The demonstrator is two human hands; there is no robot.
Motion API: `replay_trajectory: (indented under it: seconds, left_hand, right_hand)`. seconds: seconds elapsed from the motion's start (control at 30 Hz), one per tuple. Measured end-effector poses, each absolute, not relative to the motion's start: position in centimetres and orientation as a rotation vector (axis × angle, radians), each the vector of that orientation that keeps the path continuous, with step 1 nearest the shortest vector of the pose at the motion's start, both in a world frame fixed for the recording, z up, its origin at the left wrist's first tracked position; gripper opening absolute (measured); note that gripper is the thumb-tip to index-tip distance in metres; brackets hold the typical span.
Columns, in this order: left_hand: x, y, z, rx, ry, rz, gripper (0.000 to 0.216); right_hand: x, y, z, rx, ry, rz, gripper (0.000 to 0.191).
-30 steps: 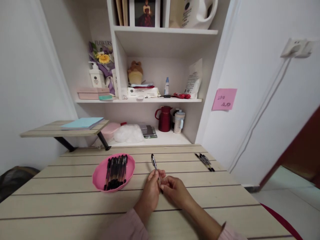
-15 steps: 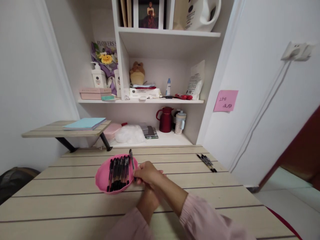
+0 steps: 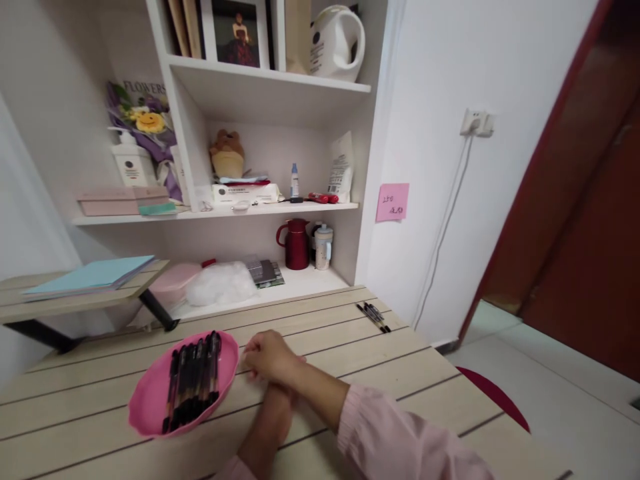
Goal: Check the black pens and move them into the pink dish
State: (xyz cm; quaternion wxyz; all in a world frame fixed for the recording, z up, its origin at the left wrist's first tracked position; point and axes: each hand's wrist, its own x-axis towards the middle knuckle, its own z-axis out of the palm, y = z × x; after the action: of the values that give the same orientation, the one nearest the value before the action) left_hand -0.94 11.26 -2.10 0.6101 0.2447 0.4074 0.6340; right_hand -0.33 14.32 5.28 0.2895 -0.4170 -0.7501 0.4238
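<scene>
A pink scalloped bowl stands on the table to the left of my hands. Inside it, several black-capped pens lie side by side. My right hand is just right of the bowl's rim, fingers curled in, with no pen visible in them. Beneath my right wrist is my left hand, crossed under it. Its fingers are mostly hidden, so its grip cannot be made out. Farther right on the table lies a small group of loose pens.
The slatted wooden table meets a white shelf unit at the back. A raised stand with blue-topped papers is at the left. A red jug and a pale cup stand on the lowest shelf.
My right hand has let go of a pen, which now lies with the others in the bowl. The view has turned right, so everything appears farther left.
</scene>
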Motion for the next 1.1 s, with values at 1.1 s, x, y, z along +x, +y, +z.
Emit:
replay_trajectory:
  seconds: [1.1]
  left_hand:
    - [1.3, 8.7, -0.5, 0.300, 0.683, 1.276, 0.010]
  right_hand:
    - [13.1, 14.5, -0.5, -1.270, -2.022, 1.182, 0.012]
